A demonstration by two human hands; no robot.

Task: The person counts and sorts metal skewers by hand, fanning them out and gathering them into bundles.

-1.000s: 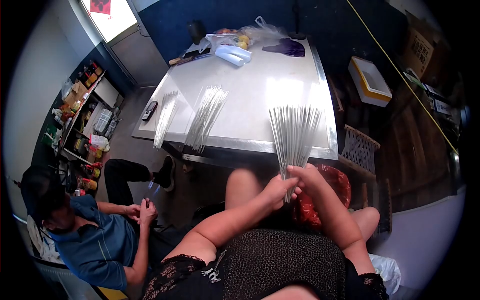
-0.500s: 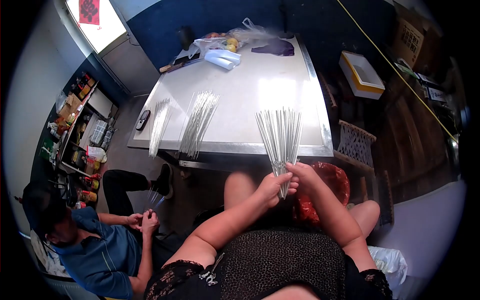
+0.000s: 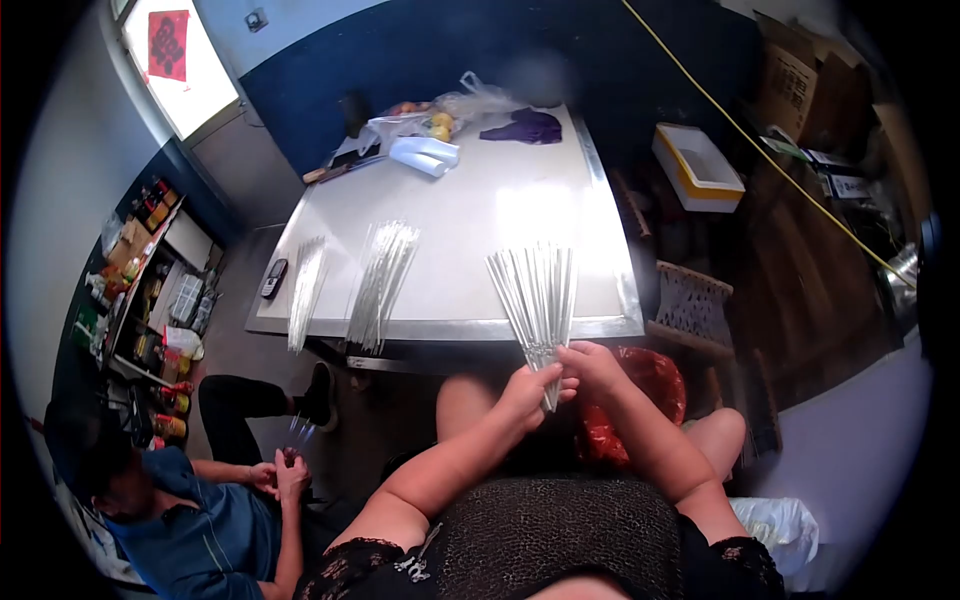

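Observation:
A fanned bundle of thin metal rods (image 3: 534,300) points away from me over the table's front edge. My left hand (image 3: 530,395) is closed round its narrow lower end. On the right side of the same end, my right hand (image 3: 588,364) grips the rods with its fingers. Two more bundles lie on the white table (image 3: 460,210), a larger one (image 3: 382,285) and a thinner one (image 3: 307,295), both reaching its front edge. Beside the thinner bundle is a mobile phone (image 3: 273,278).
A person (image 3: 195,520) sits at the left, holding a few thin rods. Plastic bags with fruit (image 3: 440,122) and a purple cloth (image 3: 525,127) lie at the table's back. A red bag (image 3: 655,385) stands beside my right forearm; a white-yellow box (image 3: 700,167) is farther right.
The view has shifted, so the table and rods appear lower and further left. Both my hands still hold the bundle, whose fan looks slightly narrower than a second ago.

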